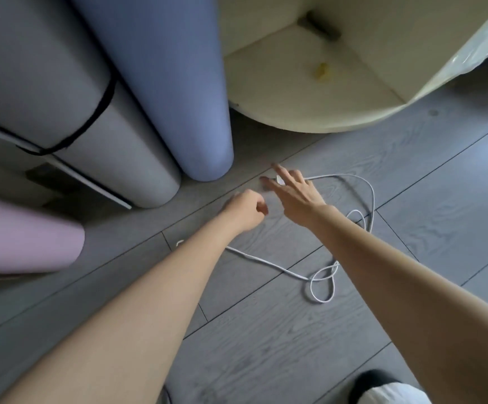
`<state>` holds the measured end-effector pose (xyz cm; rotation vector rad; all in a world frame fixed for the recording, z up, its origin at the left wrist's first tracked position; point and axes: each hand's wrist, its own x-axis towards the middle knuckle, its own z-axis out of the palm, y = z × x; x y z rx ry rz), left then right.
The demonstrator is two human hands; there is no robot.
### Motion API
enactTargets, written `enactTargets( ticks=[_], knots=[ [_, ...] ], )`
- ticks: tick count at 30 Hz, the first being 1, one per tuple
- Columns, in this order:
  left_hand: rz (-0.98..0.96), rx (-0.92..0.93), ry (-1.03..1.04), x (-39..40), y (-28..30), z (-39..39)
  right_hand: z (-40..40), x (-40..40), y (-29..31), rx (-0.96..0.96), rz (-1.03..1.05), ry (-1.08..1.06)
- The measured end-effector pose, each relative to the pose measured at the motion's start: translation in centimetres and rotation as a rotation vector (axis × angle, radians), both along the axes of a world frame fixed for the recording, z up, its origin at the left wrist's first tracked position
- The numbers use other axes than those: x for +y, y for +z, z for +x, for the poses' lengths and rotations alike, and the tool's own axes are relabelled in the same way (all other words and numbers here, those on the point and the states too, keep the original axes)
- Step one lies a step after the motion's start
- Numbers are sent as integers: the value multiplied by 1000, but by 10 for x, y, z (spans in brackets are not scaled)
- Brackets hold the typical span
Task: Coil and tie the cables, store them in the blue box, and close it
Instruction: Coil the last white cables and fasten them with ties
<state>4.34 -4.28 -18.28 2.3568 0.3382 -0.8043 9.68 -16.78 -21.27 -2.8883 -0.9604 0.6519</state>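
A thin white cable (266, 262) lies loose on the grey wooden floor, with a wide loop at the right and a small loop (322, 282) near the middle. My right hand (295, 193) stretches forward, fingers spread, over the cable's far end, where a small white plug (279, 179) shows between the fingers. My left hand (247, 209) is curled into a loose fist just left of it, and I see nothing in it. The cable's other end (180, 243) lies beside my left forearm. No blue box is in view.
Rolled mats stand at the left: a grey one with a black strap (76, 112), a blue one (184, 97) and a pink one (24, 240). A cream round shelf unit (309, 91) sits behind the cable. A dark shoe (376, 380) is at the bottom right.
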Motion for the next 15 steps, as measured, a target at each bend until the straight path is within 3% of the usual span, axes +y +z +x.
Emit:
enactTargets(
  ticks=[2,6,10,12,15],
  knots=[
    [7,55,-14,7,-8,-12,-2,-7,-8,105,-113,-41],
    [-42,-17,101,10,-7,-8,-12,12,-14,77,-146,-129],
    [-43,-20,69,1,-10,-3,-12,8,-18,97,-165,-176],
    [-98,-49,95,-3,-10,-3,-7,9,-11,119,-14,-183],
    [-420,-120,506,-1,8,1,2,27,27,318,229,-292]
  ],
)
